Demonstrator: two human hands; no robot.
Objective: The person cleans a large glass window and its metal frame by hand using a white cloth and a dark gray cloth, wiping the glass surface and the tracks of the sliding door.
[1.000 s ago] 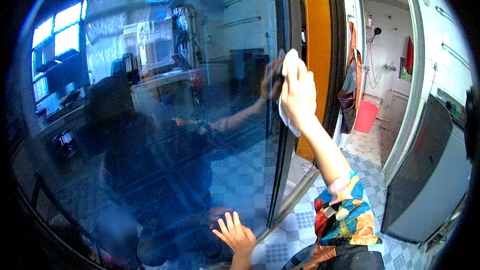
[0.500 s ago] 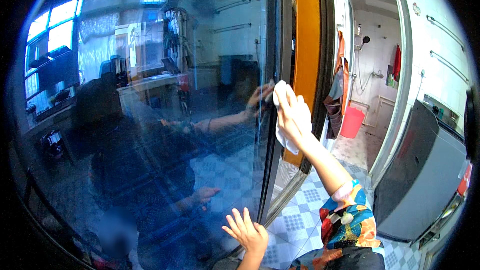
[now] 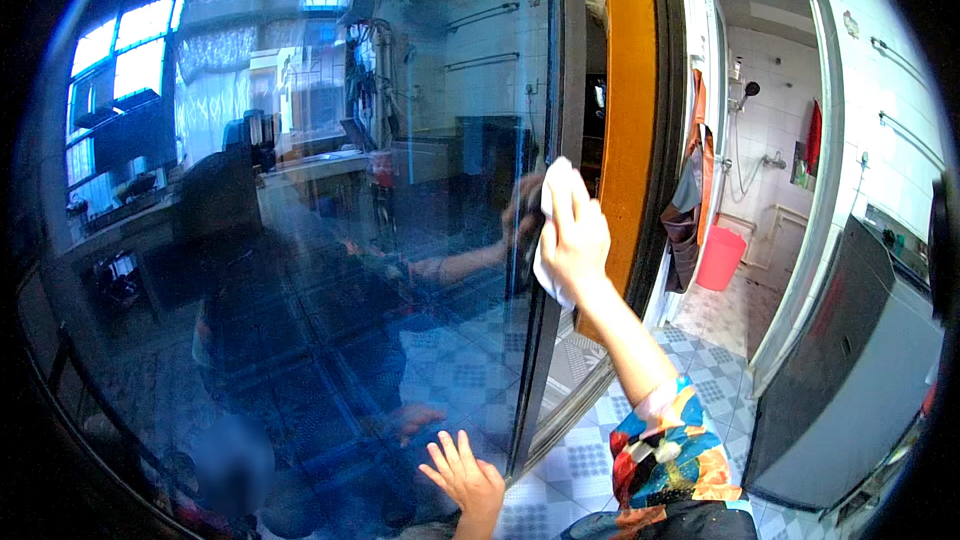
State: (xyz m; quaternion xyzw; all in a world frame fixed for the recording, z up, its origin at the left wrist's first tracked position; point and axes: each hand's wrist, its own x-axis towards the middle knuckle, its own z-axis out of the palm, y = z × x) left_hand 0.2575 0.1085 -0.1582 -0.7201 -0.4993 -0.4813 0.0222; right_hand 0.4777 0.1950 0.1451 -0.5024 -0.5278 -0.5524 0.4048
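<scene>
My right hand (image 3: 580, 245) is pressing a folded white cloth (image 3: 547, 282) against the dark upright edge frame (image 3: 532, 370) of a glass door. Its fingers point upward and lie over the cloth. Below and to the left, my left hand (image 3: 466, 475) is raised in front of the glass panel (image 3: 300, 340) with its fingers spread and nothing in it. Whether it touches the glass I cannot tell. The panel is dark and mirrors my arms, a window and the room behind.
An orange-brown door panel (image 3: 632, 140) stands right of the frame. Beyond it, aprons (image 3: 686, 210) hang beside a doorway to a shower room with a pink bucket (image 3: 721, 258). A grey appliance (image 3: 850, 370) stands at the right. Patterned tiles (image 3: 575, 465) cover the floor.
The view has shifted, so the door and doorway sit further right. My right hand with the cloth has moved left against the frame, nearer the glass. My left hand stays spread.
</scene>
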